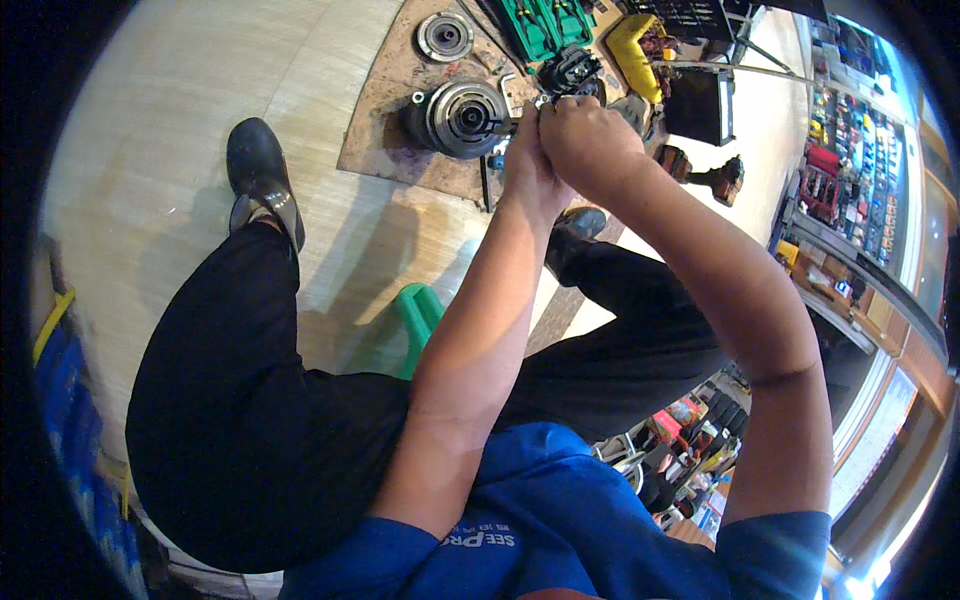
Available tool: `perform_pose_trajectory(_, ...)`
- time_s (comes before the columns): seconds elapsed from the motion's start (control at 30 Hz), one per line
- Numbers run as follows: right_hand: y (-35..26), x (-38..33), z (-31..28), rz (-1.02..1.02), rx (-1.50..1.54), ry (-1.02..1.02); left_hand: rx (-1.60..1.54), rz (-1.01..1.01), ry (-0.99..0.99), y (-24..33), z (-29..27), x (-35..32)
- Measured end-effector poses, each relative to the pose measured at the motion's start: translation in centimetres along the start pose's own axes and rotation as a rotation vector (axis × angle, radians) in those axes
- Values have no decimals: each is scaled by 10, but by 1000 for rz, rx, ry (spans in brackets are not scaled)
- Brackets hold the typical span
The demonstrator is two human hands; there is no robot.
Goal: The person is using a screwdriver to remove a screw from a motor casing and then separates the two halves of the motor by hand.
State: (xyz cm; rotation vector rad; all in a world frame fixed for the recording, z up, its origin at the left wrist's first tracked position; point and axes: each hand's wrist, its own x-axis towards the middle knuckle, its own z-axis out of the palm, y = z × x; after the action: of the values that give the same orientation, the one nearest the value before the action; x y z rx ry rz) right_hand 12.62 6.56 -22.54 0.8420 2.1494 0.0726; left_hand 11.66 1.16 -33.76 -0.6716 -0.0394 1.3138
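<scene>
My two hands are pressed together above a stained brown work mat (385, 110) on the floor. My left hand (528, 150) and my right hand (590, 135) are both closed around a small dark metal part (545, 100) that only just shows between the fingers. Just left of the hands lies a round grey metal drum-like assembly (462, 118) on its side. A smaller round metal disc (444, 36) lies further back on the mat.
A green tool case (545, 22), a black part (570, 70) and a yellow object (632, 45) sit behind the hands. A power drill (715, 175) lies to the right. I sit on a green stool (420, 320), black shoes (258, 165) on pale wood flooring. Shelves stand at right.
</scene>
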Motion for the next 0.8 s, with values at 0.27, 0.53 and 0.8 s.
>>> perform_pose_trajectory(0.27, 21, 4, 9, -41, 68, 71, 122, 1, 196, 0, 11, 7)
perform_pose_trajectory(0.53, 2, -2, 12, 65, -62, 58, 44, 79, 141, -5, 15, 2)
perform_pose_trajectory(0.8, -16, -2, -13, 38, -208, 86, -206, 50, -276, 0, -16, 13)
